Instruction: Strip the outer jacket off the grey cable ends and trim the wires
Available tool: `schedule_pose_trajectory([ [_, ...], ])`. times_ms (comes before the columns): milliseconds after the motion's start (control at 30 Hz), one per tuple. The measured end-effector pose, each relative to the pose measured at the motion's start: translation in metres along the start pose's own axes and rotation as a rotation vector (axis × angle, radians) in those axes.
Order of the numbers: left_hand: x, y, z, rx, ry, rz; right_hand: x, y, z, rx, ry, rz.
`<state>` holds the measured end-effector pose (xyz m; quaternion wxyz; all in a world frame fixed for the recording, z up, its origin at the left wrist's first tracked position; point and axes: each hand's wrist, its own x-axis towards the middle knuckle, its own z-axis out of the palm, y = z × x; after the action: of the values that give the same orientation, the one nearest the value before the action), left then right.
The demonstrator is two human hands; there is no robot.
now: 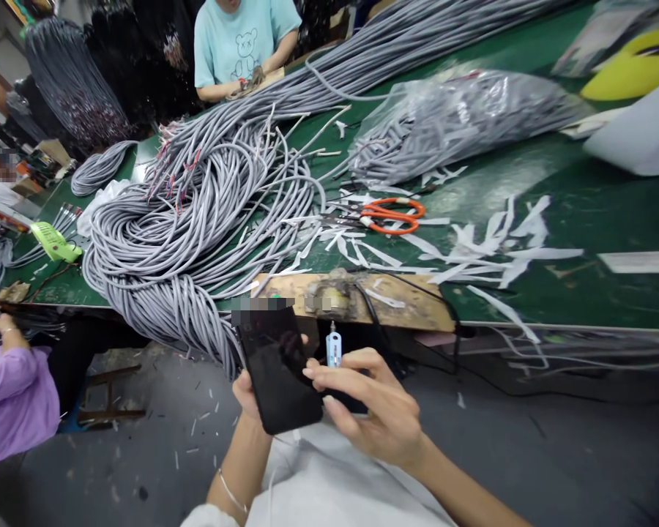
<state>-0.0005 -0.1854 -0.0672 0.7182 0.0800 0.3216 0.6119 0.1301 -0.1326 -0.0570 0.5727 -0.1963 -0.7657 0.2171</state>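
Observation:
A black smartphone (277,373), its screen dark, is in my left hand (247,395), which grips it from beneath and along its left edge. My right hand (376,413) is at the phone's right edge, thumb and index finger apart and pointing at the screen. Whether a fingertip touches the glass I cannot tell. Just beyond the right hand is a light-blue item with a metal tip (334,348), partly hidden by the fingers. Past the phone, a worn wooden board (417,304) lies along the bench's front edge.
Coiled grey cables (198,212) cover the green bench (626,212) at left. Orange-handled scissors (392,216) lie among white strips (483,252). Behind them is a plastic bag of cable pieces (450,121). One person (244,44) works across the bench, another in purple (19,395) at left.

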Motion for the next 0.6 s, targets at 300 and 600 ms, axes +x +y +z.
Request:
schedule_pose_trajectory([
  [300,-0.006,0.000,-0.006,-0.083,-0.002,-0.085,-0.027,-0.001,-0.008,0.074,0.091,0.056],
  [600,-0.014,0.001,-0.011,-0.057,0.096,-0.015,-0.084,0.021,0.019,0.063,-0.146,0.376],
])
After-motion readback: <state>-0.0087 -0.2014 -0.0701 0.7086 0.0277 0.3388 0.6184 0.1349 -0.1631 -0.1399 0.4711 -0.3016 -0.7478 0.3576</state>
